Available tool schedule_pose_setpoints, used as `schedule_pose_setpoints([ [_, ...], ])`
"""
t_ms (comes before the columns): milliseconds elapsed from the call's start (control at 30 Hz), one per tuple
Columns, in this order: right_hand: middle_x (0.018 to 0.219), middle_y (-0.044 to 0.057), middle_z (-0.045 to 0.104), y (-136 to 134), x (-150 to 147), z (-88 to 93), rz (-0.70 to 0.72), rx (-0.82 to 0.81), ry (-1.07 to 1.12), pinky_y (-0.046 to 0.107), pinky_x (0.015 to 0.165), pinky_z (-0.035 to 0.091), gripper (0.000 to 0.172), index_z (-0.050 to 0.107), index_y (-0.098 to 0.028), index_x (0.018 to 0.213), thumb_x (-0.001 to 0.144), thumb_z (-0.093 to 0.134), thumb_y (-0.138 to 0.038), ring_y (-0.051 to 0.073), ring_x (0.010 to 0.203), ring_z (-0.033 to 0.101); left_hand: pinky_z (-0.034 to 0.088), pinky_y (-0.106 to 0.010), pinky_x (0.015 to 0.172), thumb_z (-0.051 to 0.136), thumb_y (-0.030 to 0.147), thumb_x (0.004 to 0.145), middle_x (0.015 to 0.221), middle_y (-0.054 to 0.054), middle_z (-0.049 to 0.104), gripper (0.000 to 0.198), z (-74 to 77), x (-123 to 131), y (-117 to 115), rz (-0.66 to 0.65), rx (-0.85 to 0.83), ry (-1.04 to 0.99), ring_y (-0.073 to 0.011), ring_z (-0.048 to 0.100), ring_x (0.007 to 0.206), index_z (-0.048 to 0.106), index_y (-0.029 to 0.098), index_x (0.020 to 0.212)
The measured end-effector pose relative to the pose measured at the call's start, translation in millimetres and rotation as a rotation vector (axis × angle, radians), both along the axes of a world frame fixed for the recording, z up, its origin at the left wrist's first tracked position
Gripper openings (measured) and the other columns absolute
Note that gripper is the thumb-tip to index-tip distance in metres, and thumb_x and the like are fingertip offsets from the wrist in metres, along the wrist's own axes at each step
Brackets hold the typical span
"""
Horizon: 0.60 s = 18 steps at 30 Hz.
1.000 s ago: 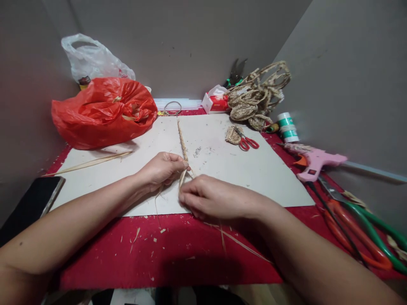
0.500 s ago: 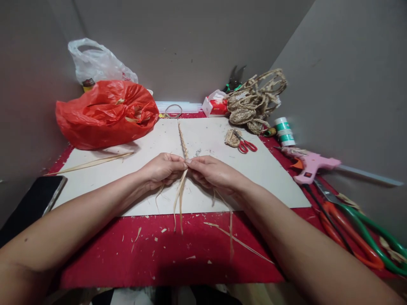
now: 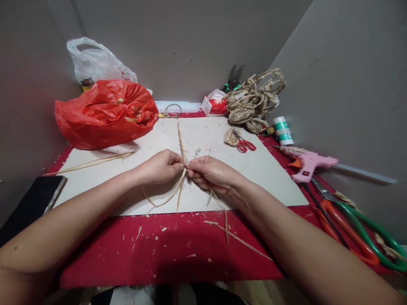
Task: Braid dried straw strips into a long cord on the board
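Note:
A thin straw-coloured braid (image 3: 181, 140) runs away from me up the middle of the white board (image 3: 152, 144). At its near end both hands meet, fingertips almost touching. My left hand (image 3: 163, 167) is closed, thumb and fingers pinching the fibre strands from the left. From the other side my right hand (image 3: 210, 171) pinches the same end, its other fingers curled. Loose fibre strands (image 3: 179, 190) hang toward me from between the hands, and more trail under the right hand past the board's near edge. The exact hold of each fingertip is hidden.
A red plastic bag (image 3: 104, 114) sits back left, a phone (image 3: 34, 199) front left. At right lie red-handled scissors (image 3: 244, 145), a braided rope bundle (image 3: 254, 101), a pink glue gun (image 3: 313, 163) and large shears (image 3: 359, 228). Fibre scraps litter the red cloth (image 3: 133, 254).
The left hand has turned and lifted slightly, its fingers now more tucked in. The hanging strands have swung left, one curving beneath the left hand. The right hand's lower fingers show more.

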State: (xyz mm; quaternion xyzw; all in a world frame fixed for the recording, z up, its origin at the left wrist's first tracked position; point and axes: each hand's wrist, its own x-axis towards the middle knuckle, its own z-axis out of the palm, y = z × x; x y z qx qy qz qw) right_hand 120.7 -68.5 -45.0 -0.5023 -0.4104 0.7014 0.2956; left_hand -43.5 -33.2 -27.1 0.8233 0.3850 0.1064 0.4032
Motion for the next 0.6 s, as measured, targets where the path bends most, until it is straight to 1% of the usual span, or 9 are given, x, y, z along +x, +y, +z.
schedule_pose_setpoints([
  [133, 0.035, -0.009, 0.025, -3, -5, -2.3, -0.052, 0.034, -0.007, 0.018, 0.031, 0.009, 0.029, 0.053, -0.014, 0.058, 0.085, 0.046, -0.023, 0.003, 0.030, 0.014, 0.027, -0.025, 0.054, 0.042, 0.029, 0.081, 0.056, -0.002, 0.052, 0.027, 10.9, 1, -11, 0.021, 0.188, 0.185, -0.0098, 0.037, 0.052, 0.059, 0.014, 0.065],
  [233, 0.036, -0.009, 0.026, -5, -7, -4.1, -0.097, 0.025, 0.059, 0.018, 0.032, 0.010, 0.032, 0.044, -0.016, 0.051, 0.082, 0.050, -0.022, 0.002, 0.030, 0.016, 0.029, -0.027, 0.056, 0.038, 0.032, 0.084, 0.062, -0.006, 0.057, 0.032, 12.4, 5, -23, 0.036, 0.293, 0.316, -0.0119, 0.041, 0.053, 0.060, 0.014, 0.071],
  [300, 0.037, -0.008, 0.028, -6, -8, -4.9, -0.113, 0.006, 0.102, 0.018, 0.032, 0.011, 0.036, 0.037, -0.018, 0.048, 0.079, 0.053, -0.024, 0.002, 0.031, 0.017, 0.032, -0.029, 0.058, 0.037, 0.028, 0.084, 0.067, -0.009, 0.059, 0.030, 9.6, 8, -32, 0.019, 0.359, 0.409, -0.0149, 0.048, 0.057, 0.062, 0.013, 0.080],
  [333, 0.037, -0.008, 0.028, -6, -9, -5.2, -0.114, 0.001, 0.115, 0.018, 0.032, 0.011, 0.036, 0.035, -0.018, 0.048, 0.077, 0.055, -0.025, 0.002, 0.031, 0.017, 0.034, -0.029, 0.059, 0.037, 0.025, 0.083, 0.067, -0.010, 0.060, 0.028, 7.0, 9, -35, 0.005, 0.392, 0.450, -0.0166, 0.050, 0.059, 0.062, 0.012, 0.085],
  [400, 0.037, -0.009, 0.028, -7, -10, -5.3, -0.108, 0.003, 0.120, 0.018, 0.032, 0.010, 0.033, 0.038, -0.018, 0.049, 0.075, 0.058, -0.026, 0.002, 0.032, 0.017, 0.037, -0.030, 0.061, 0.038, 0.018, 0.080, 0.068, -0.011, 0.060, 0.028, 0.5, 12, -42, -0.021, 0.448, 0.505, -0.0192, 0.055, 0.063, 0.061, 0.010, 0.094],
  [500, 0.038, -0.010, 0.026, -7, -9, -4.5, -0.083, -0.008, 0.120, 0.018, 0.032, 0.009, 0.022, 0.050, -0.014, 0.057, 0.072, 0.060, -0.026, 0.002, 0.034, 0.015, 0.039, -0.030, 0.062, 0.038, 0.012, 0.078, 0.069, -0.011, 0.061, 0.033, -5.3, 14, -53, -0.054, 0.489, 0.513, -0.0204, 0.058, 0.067, 0.058, 0.008, 0.103],
  [567, 0.039, -0.011, 0.024, -6, -7, -3.8, -0.060, -0.038, 0.149, 0.017, 0.033, 0.007, 0.017, 0.055, -0.012, 0.064, 0.072, 0.061, -0.026, 0.002, 0.035, 0.012, 0.038, -0.029, 0.059, 0.041, 0.013, 0.077, 0.066, -0.010, 0.061, 0.029, -1.4, 16, -61, -0.136, 0.454, 0.515, -0.0199, 0.058, 0.063, 0.061, 0.009, 0.097],
  [600, 0.040, -0.011, 0.023, -6, -6, -3.5, -0.051, -0.055, 0.171, 0.017, 0.034, 0.006, 0.017, 0.055, -0.012, 0.066, 0.073, 0.061, -0.026, 0.002, 0.036, 0.011, 0.037, -0.029, 0.056, 0.042, 0.015, 0.077, 0.064, -0.010, 0.060, 0.025, 3.2, 16, -64, -0.197, 0.422, 0.515, -0.0193, 0.056, 0.059, 0.063, 0.011, 0.090],
])
